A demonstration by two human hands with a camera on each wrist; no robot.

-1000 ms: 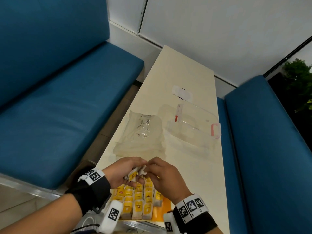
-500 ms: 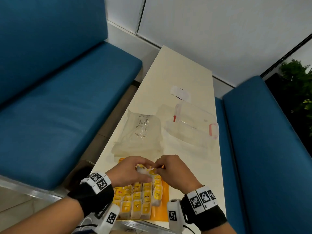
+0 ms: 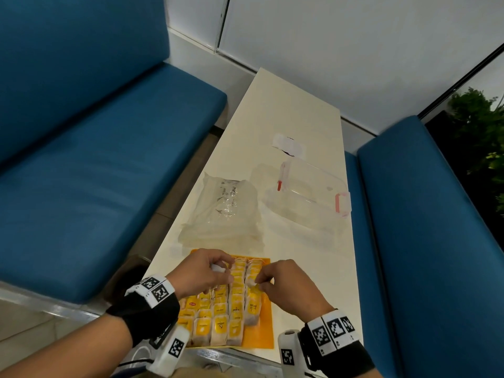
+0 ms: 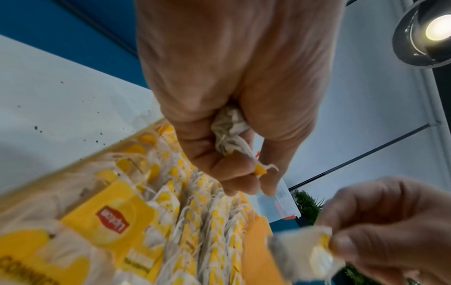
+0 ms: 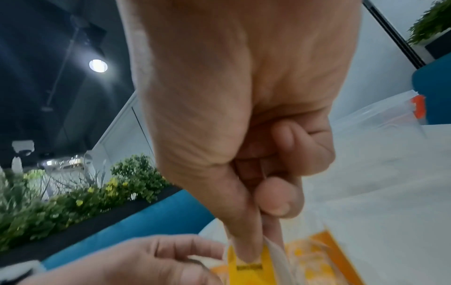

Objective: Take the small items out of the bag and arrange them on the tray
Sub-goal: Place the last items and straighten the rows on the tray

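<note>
An orange tray (image 3: 266, 332) at the table's near edge holds several rows of tea bags (image 3: 222, 316) with yellow tags. Over the tray's far left part, my left hand (image 3: 203, 271) grips a bunched tea bag (image 4: 230, 133) in its curled fingers. My right hand (image 3: 283, 283) is over the tray's right side and pinches one tea bag (image 5: 253, 264) by its yellow tag between thumb and forefinger. The same pinched bag (image 4: 305, 252) shows blurred in the left wrist view. A crumpled clear plastic bag (image 3: 226, 211) lies just beyond the tray.
A clear plastic box (image 3: 308, 190) with pink clasps stands right of the bag. A small white wrapper (image 3: 287, 144) lies farther back on the cream table (image 3: 286, 105). Blue benches (image 3: 95, 170) flank the table on both sides. A potted plant (image 3: 480, 137) is at far right.
Both hands were together holding tea bags above the tray's near rows. They moved forward over the tray and have now drawn apart, each keeping a tea bag.
</note>
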